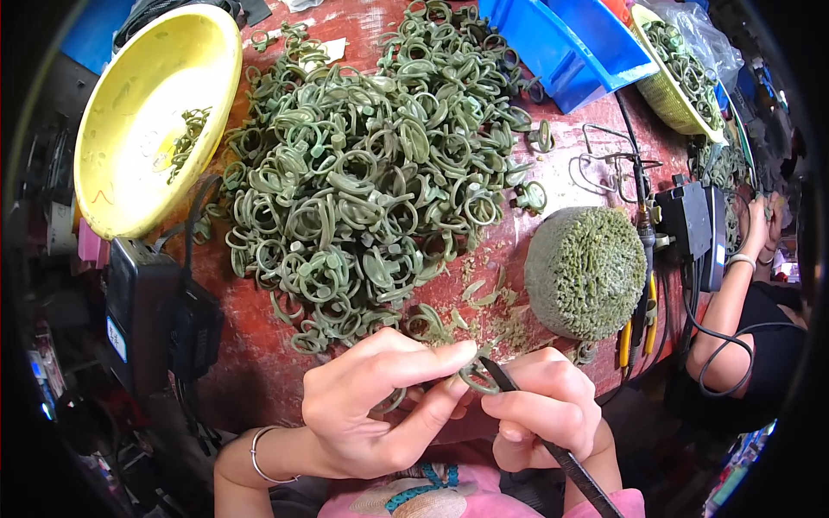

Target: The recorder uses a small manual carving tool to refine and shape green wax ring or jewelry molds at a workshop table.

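Observation:
My left hand [376,401] pinches a green ring [477,382], which looks like wax, between thumb and forefinger. Another ring's curved edge [393,401] shows below its fingers. In my right hand [548,406] is a slim dark knife-like tool [580,477], its tip against the upper part of the pinched ring. Both hands meet at the table's near edge, just above my lap. Beyond them rises a large pile of similar green rings [363,198]. Green shavings [484,298] lie on the red table [509,250] between the pile and a round, rough-topped green block [596,272].
A yellow basin [216,95] with a few green pieces tilts at the left, above a black box [142,298]. Far right are a blue bin [570,52] and a yellow basket [669,108] of rings. Wired tools [639,319] lie right of the block. A co-worker's arm [734,319] reaches in at the right.

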The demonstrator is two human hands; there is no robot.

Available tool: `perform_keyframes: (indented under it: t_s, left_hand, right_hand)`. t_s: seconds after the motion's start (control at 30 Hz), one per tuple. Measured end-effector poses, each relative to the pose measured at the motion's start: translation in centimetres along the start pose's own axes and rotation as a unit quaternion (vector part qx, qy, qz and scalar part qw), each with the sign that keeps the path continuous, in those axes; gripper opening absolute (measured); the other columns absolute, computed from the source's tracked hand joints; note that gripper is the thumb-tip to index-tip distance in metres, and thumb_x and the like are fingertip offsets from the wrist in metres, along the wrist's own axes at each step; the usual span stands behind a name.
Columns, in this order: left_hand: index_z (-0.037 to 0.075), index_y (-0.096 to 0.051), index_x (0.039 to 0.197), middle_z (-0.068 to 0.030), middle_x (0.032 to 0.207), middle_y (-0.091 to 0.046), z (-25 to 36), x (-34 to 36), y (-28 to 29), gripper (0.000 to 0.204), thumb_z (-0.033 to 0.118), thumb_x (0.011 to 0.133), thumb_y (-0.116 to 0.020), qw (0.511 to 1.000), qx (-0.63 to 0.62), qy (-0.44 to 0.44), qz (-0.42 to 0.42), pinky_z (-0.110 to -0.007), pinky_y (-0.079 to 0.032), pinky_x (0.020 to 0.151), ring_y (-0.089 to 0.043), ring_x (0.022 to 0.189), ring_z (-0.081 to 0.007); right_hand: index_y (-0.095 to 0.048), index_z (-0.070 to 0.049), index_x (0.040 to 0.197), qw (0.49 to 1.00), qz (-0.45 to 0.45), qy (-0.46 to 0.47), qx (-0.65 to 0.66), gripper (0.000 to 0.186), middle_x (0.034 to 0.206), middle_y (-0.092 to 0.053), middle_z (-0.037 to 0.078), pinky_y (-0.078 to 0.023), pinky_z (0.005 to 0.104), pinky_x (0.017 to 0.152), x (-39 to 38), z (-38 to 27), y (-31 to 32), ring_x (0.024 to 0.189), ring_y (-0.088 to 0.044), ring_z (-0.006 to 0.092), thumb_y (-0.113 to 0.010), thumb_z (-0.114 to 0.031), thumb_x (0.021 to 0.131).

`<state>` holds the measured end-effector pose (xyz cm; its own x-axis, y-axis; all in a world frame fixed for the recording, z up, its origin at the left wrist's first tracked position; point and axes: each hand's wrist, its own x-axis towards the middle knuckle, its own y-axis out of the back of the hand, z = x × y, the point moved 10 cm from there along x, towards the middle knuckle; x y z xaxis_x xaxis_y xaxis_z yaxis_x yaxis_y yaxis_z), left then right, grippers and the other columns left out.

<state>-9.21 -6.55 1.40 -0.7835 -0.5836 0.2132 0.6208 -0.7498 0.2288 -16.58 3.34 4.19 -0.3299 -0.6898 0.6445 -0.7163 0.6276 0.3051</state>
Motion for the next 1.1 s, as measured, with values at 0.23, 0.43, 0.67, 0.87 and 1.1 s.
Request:
perform_keyframes:
  t_s: [0.23,0.43,0.67,0.87,1.1]
  left_hand:
    - [-0.004,-0.060,0.093,-0.0114,0.071,-0.059,-0.7,0.0,-0.2,0.022,-0.007,0.071,-0.063,0.999,-0.040,0.018,-0.007,-0.019,-0.042,0.047,-0.056,0.055,-0.0104]
    - [-0.005,-0.060,0.092,-0.0113,0.070,-0.059,-1.6,0.0,-0.4,0.019,-0.006,0.073,-0.061,0.995,-0.075,0.071,-0.014,-0.020,-0.043,0.047,-0.056,0.054,-0.0103]
    - [-0.004,-0.061,0.097,-0.0101,0.071,-0.059,-1.9,0.1,-0.7,0.025,-0.007,0.072,-0.061,0.993,-0.071,0.082,-0.050,-0.019,-0.040,0.051,-0.053,0.057,-0.0098]
    - [-0.006,-0.059,0.100,-0.0112,0.074,-0.057,-2.2,-0.3,-1.4,0.024,-0.006,0.077,-0.057,0.981,-0.137,0.131,-0.046,-0.021,-0.047,0.051,-0.059,0.060,-0.0125]
    - [-0.008,-0.051,0.109,-0.0117,0.077,-0.055,-2.4,-0.7,-1.7,0.029,-0.005,0.079,-0.054,0.982,-0.121,0.134,-0.049,-0.022,-0.049,0.051,-0.060,0.061,-0.0143]
  right_hand:
    - [-0.059,0.005,0.084,1.000,0.006,-0.018,0.003,0.021,0.062,-0.052,0.011,-0.040,0.0252,0.035,0.0,0.4,-0.1,0.045,-0.049,0.0167,-0.067,-0.004,0.066]
    - [-0.059,0.006,0.082,1.000,0.011,-0.008,0.015,0.020,0.061,-0.051,0.011,-0.040,0.0256,0.036,0.2,0.3,-0.1,0.045,-0.049,0.0169,-0.067,-0.004,0.066]
    - [-0.060,0.004,0.082,1.000,-0.002,-0.012,0.011,0.026,0.061,-0.052,0.010,-0.039,0.0246,0.036,0.3,0.3,-0.5,0.044,-0.048,0.0160,-0.068,-0.004,0.060]
    - [-0.060,0.001,0.081,0.984,0.051,-0.081,0.152,0.011,0.060,-0.051,0.008,-0.041,0.0264,0.040,-0.3,0.9,1.2,0.046,-0.050,0.0173,-0.061,-0.003,0.071]
    - [-0.060,-0.001,0.081,0.990,0.043,-0.115,0.072,0.012,0.060,-0.054,0.006,-0.041,0.0258,0.040,-0.7,1.5,1.4,0.046,-0.052,0.0172,-0.059,-0.013,0.081]
